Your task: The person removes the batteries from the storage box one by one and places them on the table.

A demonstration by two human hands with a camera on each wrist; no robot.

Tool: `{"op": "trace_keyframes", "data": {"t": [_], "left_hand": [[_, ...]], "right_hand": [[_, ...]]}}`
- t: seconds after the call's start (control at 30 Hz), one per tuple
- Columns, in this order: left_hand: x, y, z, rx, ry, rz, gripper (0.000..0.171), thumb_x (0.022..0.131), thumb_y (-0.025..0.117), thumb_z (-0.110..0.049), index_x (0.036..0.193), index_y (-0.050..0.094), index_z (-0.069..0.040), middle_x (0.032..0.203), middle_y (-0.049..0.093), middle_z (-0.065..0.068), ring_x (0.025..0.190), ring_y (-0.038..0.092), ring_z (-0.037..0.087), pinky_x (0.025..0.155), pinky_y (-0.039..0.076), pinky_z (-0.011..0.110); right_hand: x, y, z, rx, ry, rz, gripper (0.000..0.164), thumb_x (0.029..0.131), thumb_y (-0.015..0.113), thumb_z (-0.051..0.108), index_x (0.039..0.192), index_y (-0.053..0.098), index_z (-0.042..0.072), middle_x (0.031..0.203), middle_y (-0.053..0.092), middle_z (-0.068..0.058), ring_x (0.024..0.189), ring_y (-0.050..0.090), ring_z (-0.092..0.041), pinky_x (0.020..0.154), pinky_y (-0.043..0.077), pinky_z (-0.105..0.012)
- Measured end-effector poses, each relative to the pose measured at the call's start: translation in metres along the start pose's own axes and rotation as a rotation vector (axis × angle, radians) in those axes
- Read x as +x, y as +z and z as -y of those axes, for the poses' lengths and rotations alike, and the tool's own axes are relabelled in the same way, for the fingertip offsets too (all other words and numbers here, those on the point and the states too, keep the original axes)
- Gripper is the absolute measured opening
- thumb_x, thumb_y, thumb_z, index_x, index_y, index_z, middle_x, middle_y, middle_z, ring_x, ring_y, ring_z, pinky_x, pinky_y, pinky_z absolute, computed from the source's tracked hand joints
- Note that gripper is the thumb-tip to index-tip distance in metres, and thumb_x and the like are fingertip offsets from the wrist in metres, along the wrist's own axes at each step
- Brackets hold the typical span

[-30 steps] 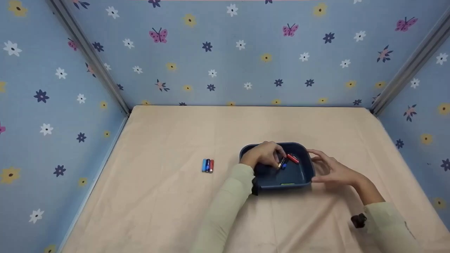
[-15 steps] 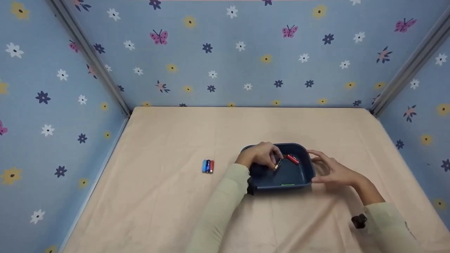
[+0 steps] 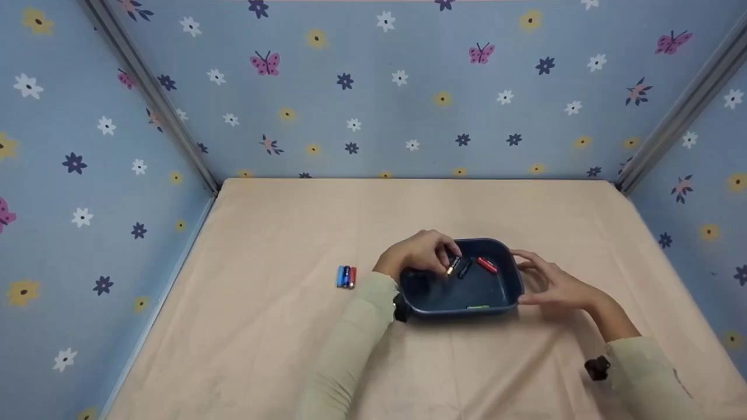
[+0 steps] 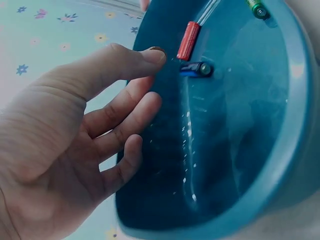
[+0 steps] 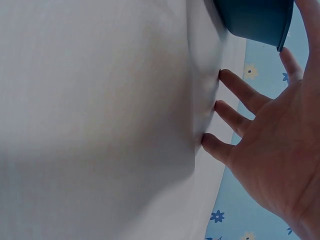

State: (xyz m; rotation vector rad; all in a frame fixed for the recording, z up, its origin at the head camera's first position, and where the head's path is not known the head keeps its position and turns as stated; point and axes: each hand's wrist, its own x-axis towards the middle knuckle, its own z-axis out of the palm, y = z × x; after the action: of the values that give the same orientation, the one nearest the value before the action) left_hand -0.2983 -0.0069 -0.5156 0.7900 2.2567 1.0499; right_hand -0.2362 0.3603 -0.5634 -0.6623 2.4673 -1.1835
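Note:
My left hand (image 3: 417, 254) is over the left part of a dark blue plastic bin (image 3: 461, 312), pinching a dark battery (image 3: 453, 267) with a copper-coloured end. In the left wrist view the thumb and fingertips mostly hide that battery. Inside the bin lie a red battery (image 4: 188, 40), a dark blue battery (image 4: 196, 69) and a green battery (image 4: 258, 9) by the near wall. My right hand (image 3: 557, 284) spreads at the bin's right side, thumb and forefinger at its rim. The other fingers extend loosely in the right wrist view.
Left of the bin, a light blue battery (image 3: 340, 276), a dark blue one and a red battery (image 3: 352, 277) lie side by side on the beige tablecloth (image 3: 280, 233). Flower-patterned panels (image 3: 373, 87) enclose the table at the back and sides.
My left hand has moved left within the bin with the pinched battery, baring the dark blue battery beside it. The right hand and the bin stay put.

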Motion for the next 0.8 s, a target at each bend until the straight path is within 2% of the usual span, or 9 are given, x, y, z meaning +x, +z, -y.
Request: {"op": "trace_keyframes", "data": {"t": [0.2, 0.37, 0.57, 0.8], "left_hand": [[-0.013, -0.01, 0.004, -0.005, -0.004, -0.033, 0.052, 0.091, 0.085, 0.006, 0.141, 0.076, -0.005, 0.105, 0.079, 0.012, 0.088, 0.066, 0.007, 0.078, 0.053, 0.019], [-0.028, -0.02, 0.011, -0.052, -0.013, -0.08, 0.052, 0.092, 0.083, 0.007, 0.142, 0.075, -0.006, 0.102, 0.075, 0.006, 0.088, 0.065, 0.01, 0.078, 0.054, 0.022], [-0.046, -0.034, 0.02, -0.046, -0.004, -0.153, 0.051, 0.091, 0.085, 0.005, 0.139, 0.076, -0.006, 0.103, 0.079, 0.01, 0.087, 0.068, 0.009, 0.082, 0.057, 0.022], [-0.066, -0.047, 0.034, -0.018, -0.022, -0.229, 0.05, 0.09, 0.087, 0.003, 0.138, 0.076, -0.008, 0.101, 0.08, 0.009, 0.087, 0.069, 0.011, 0.084, 0.057, 0.025]], "right_hand": [[-0.001, 0.0, 0.001, 0.003, 0.008, 0.002, 0.1, 0.093, 0.093, 0.019, 0.175, 0.036, 0.021, 0.169, 0.054, -0.027, 0.156, 0.047, -0.052, 0.125, 0.021, -0.088], [-0.001, 0.0, 0.001, 0.003, 0.007, -0.004, 0.1, 0.093, 0.093, 0.018, 0.175, 0.037, 0.022, 0.171, 0.052, -0.025, 0.156, 0.047, -0.05, 0.125, 0.02, -0.088], [0.0, 0.0, 0.0, -0.011, -0.006, -0.004, 0.098, 0.093, 0.093, 0.018, 0.175, 0.038, 0.02, 0.167, 0.057, -0.026, 0.154, 0.052, -0.039, 0.125, 0.019, -0.088], [0.0, 0.001, 0.0, -0.008, -0.012, -0.01, 0.099, 0.092, 0.093, 0.018, 0.174, 0.037, 0.017, 0.168, 0.055, -0.027, 0.153, 0.05, -0.046, 0.125, 0.021, -0.087]]}}
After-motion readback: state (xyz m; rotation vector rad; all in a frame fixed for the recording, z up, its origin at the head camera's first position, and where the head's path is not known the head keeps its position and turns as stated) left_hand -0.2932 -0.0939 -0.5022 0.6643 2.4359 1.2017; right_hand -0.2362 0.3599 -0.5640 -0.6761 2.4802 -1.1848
